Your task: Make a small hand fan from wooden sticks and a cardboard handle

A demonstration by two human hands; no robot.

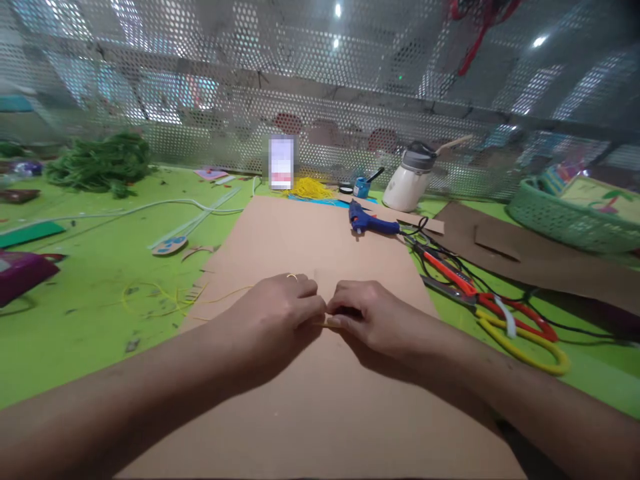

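My left hand [280, 308] and my right hand [367, 313] meet fingertip to fingertip over a large sheet of brown cardboard [310, 400]. Both hands are closed in a pinch on a thin yellow string [165, 300], which trails from the pinch to the left and loops on the green table [90, 280]. The bit between the fingers is nearly hidden. My left hand wears a ring.
Red-handled and yellow-handled scissors [495, 313] lie right of the cardboard, with a blue glue gun [370, 223] and its black cord behind. A white jar [413, 180], a yellow string pile [310, 189], a green basket [565, 217], green fibre heap [103, 163] and perforated metal screen [320, 100] stand at the back.
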